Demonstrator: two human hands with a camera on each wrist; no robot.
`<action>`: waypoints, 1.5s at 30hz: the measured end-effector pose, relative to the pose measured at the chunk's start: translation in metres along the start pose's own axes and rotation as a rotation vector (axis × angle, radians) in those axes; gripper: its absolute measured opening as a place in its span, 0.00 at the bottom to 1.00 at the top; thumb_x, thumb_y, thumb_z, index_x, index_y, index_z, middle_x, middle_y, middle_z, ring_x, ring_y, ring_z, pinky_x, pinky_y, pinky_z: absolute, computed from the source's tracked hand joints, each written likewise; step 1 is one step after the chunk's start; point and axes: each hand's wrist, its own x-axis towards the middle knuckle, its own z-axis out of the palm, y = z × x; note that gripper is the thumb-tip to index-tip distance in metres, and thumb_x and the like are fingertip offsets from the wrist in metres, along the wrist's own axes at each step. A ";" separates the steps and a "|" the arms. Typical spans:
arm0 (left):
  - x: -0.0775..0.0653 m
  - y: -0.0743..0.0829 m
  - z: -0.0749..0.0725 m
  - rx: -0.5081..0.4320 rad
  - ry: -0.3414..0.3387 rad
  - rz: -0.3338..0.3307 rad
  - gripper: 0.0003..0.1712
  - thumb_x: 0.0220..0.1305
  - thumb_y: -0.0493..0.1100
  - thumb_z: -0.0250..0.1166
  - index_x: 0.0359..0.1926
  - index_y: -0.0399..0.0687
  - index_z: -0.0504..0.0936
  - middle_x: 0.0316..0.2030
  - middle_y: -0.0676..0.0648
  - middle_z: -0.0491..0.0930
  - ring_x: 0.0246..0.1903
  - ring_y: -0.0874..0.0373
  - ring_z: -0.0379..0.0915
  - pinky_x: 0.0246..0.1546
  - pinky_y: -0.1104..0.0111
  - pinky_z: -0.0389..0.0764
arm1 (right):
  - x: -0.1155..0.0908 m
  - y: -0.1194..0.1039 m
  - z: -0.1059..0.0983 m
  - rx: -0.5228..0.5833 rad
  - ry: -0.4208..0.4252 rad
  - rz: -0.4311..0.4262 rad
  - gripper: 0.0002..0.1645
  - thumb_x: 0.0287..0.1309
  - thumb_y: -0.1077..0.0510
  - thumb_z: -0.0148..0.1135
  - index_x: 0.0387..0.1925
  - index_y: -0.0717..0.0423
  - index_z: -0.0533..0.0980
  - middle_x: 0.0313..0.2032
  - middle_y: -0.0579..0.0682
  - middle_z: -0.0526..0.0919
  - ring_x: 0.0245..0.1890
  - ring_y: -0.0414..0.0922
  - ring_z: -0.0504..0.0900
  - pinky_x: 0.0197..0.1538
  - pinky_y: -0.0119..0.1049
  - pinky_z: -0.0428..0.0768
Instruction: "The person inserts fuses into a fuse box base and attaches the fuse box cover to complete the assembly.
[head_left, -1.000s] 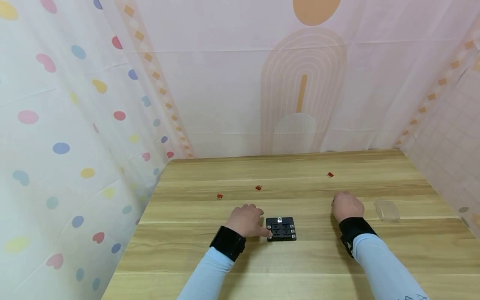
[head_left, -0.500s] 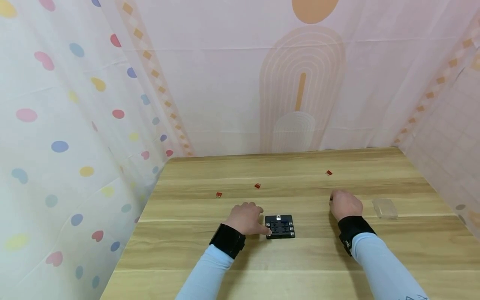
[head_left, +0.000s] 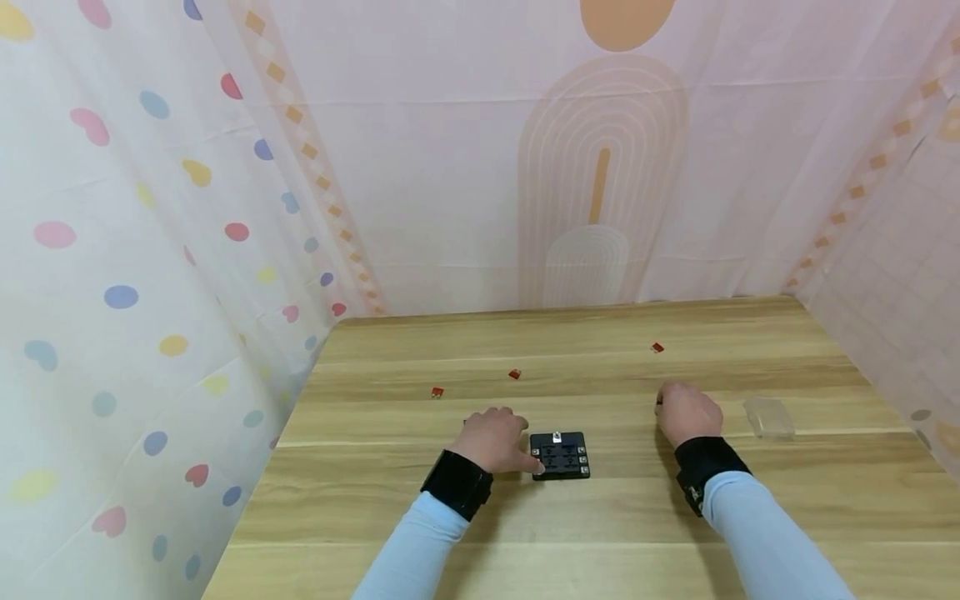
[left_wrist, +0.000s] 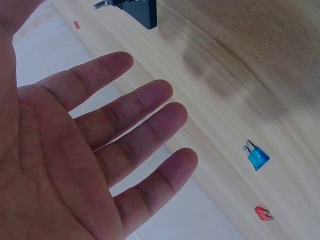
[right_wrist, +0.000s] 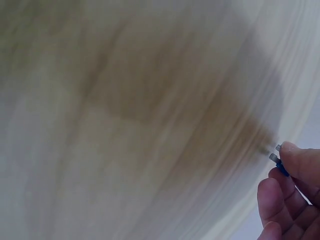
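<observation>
A black fuse block (head_left: 560, 457) with metal screw terminals lies flat on the table; its corner (left_wrist: 145, 12) shows at the top of the left wrist view. My left hand (head_left: 491, 442) is beside it, the thumb touching its left edge. In the left wrist view the fingers of that hand (left_wrist: 115, 130) are spread and relaxed. My right hand (head_left: 688, 414), low over the table right of the block, pinches a blue blade fuse (right_wrist: 282, 168) between thumb and fingers, metal prongs sticking out. Another blue blade fuse (left_wrist: 258, 157) lies on the table near the left fingers.
Red blade fuses lie farther back: one at left (head_left: 437, 392), one in the middle (head_left: 514, 374), one at right (head_left: 657, 347). A clear plastic cover (head_left: 769, 418) lies right of my right hand. Patterned curtains (head_left: 450, 208) border the wooden table (head_left: 600, 533).
Both hands hold nearly the same places. The head view shifts slightly. The right hand keeps its pinch, and the left thumb stays at the fuse block's edge.
</observation>
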 end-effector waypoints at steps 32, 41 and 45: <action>-0.002 0.003 0.003 0.004 0.009 0.019 0.41 0.48 0.67 0.74 0.56 0.46 0.83 0.48 0.45 0.82 0.48 0.49 0.77 0.47 0.54 0.79 | -0.021 -0.033 0.002 0.048 0.076 -0.107 0.06 0.59 0.64 0.64 0.38 0.62 0.83 0.34 0.58 0.86 0.30 0.53 0.83 0.29 0.49 0.79; -0.003 0.005 0.006 0.018 0.029 0.008 0.41 0.47 0.68 0.75 0.55 0.46 0.83 0.47 0.45 0.82 0.47 0.49 0.78 0.46 0.52 0.79 | -0.024 -0.038 0.007 0.051 0.064 -0.124 0.05 0.58 0.63 0.65 0.34 0.57 0.86 0.32 0.53 0.86 0.28 0.48 0.82 0.29 0.46 0.78; -0.003 0.007 0.008 0.021 0.032 0.005 0.41 0.46 0.68 0.75 0.55 0.47 0.83 0.46 0.46 0.83 0.46 0.50 0.78 0.46 0.53 0.79 | -0.026 -0.039 0.008 0.057 0.043 -0.127 0.04 0.58 0.63 0.66 0.33 0.56 0.86 0.31 0.52 0.86 0.29 0.47 0.82 0.30 0.46 0.79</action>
